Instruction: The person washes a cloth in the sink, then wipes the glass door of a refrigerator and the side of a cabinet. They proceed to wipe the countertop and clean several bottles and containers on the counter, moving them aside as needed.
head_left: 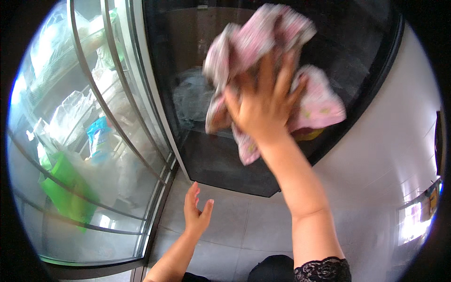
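A crumpled pink and white patterned cloth (324, 105) lies bunched against a dark glossy panel (188, 42), upright in front of me. My right hand (265, 103) holds the cloth there, its spread fingers pressed flat over the fabric; hand and cloth are partly blurred by motion. What lies between the palm and the panel is hidden. Low and to the left, my left hand (197, 214) is empty, with thumb and fingers apart. It hovers above the floor, near the panel's lower corner, and appears to touch nothing.
On the left, curved metal bars (105, 103) cross a glazed window; behind them are clear plastic bags (70, 113), a blue packet (98, 136) and a green container (68, 188). Grey floor tiles (225, 216) lie below. A pale glossy wall (376, 155) rises on the right.
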The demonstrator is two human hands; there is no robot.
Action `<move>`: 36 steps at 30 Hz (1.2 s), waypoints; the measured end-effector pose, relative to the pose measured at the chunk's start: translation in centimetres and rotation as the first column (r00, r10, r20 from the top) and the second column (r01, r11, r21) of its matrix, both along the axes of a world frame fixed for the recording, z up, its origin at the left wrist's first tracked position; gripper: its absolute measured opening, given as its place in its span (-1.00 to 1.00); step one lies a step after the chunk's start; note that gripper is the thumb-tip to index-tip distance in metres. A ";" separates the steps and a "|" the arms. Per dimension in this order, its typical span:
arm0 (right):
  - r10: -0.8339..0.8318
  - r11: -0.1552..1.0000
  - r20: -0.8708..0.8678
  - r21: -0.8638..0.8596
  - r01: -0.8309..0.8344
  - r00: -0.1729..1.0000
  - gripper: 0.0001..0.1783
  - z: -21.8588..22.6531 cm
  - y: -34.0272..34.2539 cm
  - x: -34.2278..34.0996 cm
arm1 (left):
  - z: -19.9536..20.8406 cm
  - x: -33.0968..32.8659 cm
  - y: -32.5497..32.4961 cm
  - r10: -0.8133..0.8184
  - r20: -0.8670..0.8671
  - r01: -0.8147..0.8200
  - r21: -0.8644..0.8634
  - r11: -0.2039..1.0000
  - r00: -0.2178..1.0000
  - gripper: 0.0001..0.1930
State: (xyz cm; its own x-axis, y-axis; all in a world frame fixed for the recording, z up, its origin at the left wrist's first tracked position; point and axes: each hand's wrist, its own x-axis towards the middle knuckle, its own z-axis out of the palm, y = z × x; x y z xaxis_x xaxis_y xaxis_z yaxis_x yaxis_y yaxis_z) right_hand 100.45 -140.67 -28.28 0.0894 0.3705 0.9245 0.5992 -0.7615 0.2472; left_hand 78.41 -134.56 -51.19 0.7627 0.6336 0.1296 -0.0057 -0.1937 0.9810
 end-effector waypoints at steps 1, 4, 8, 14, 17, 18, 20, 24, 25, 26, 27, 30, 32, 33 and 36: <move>-0.010 0.999 0.053 -0.052 0.013 0.999 -0.28 -4.0 0.9 0.1 | -0.5 -0.5 0.2 0.023 0.011 -0.023 -0.012 1.000 1.000 -0.30; -0.026 0.903 0.011 -0.429 0.029 1.000 -0.34 -17.4 0.7 -1.2 | -0.3 -2.1 1.3 0.077 0.011 -0.076 -0.034 0.997 0.997 -0.31; -0.039 0.651 0.024 -0.758 0.044 0.999 -0.44 -32.6 2.9 -1.4 | 1.4 -4.9 2.5 0.142 -0.013 -0.141 0.033 0.989 0.990 -0.32; 0.189 0.478 0.287 -0.863 0.167 0.939 -0.39 -44.4 10.9 -2.8 | 2.1 -6.5 2.6 0.185 -0.049 -0.182 0.053 0.982 0.982 -0.32; 0.347 0.277 0.622 -0.783 0.557 0.702 -0.39 -44.9 11.2 -2.3 | 2.8 -7.0 2.8 0.212 -0.024 -0.212 0.025 0.977 0.977 -0.31; 0.414 0.208 0.614 -0.782 0.588 0.671 -0.39 -44.4 10.6 -1.8 | 2.8 -7.0 2.7 0.227 -0.008 -0.227 -0.013 0.974 0.974 -0.31; 0.426 0.230 0.518 -0.855 0.465 0.742 -0.46 -45.3 7.2 -0.9 | 3.1 -6.9 2.6 0.212 -0.018 -0.212 -0.011 0.977 0.977 -0.31; 0.318 0.235 0.188 -0.965 0.114 0.929 -0.60 -41.8 -2.9 1.3 | 3.1 -6.5 2.0 0.131 -0.009 -0.131 0.001 0.991 0.991 -0.32; 0.202 0.259 -0.005 -0.964 -0.058 0.979 -0.62 -40.6 -5.4 1.8 | 3.0 -6.2 1.7 0.107 -0.012 -0.107 0.005 0.994 0.994 -0.32; 0.085 0.319 -0.196 -0.923 -0.213 0.977 -0.65 -39.6 -8.1 2.0 | 2.7 -5.9 1.5 0.081 -0.017 -0.081 0.008 0.997 0.997 -0.32; -0.015 0.423 -0.357 -0.849 -0.318 0.934 -0.67 -38.6 -11.1 2.1 | 2.1 -5.6 1.5 0.047 -0.015 -0.046 0.025 0.999 0.999 -0.32; -0.062 0.745 -0.515 -0.594 -0.304 0.855 -0.72 -35.8 -17.7 1.3 | 1.4 -4.1 0.3 -0.021 0.001 0.021 0.036 0.999 1.000 -0.37; -0.001 0.875 -0.592 -0.391 -0.286 0.806 -0.72 -33.0 -19.0 0.2 | 0.4 -3.1 -0.6 -0.079 0.003 0.079 0.071 0.994 0.997 -0.36; 0.076 0.975 -0.921 -0.013 -0.224 0.382 -0.75 -28.2 -17.8 -1.7 | -0.1 -2.7 -1.0 -0.108 -0.008 0.108 0.064 0.992 0.994 -0.36; -0.070 0.905 -0.846 -0.277 -0.322 0.529 -0.46 -16.3 -15.6 -2.2 | -1.4 -2.3 -1.6 -0.202 -0.002 0.202 0.044 0.978 0.979 -0.30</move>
State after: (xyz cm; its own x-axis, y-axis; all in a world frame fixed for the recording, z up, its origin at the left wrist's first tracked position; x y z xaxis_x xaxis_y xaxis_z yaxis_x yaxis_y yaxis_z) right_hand 98.27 -156.27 -44.55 0.6541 0.7162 0.2434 0.7561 -0.6282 -0.1837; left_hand 76.13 -136.15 -52.55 0.8740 0.4603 0.1555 -0.0512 -0.2310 0.9716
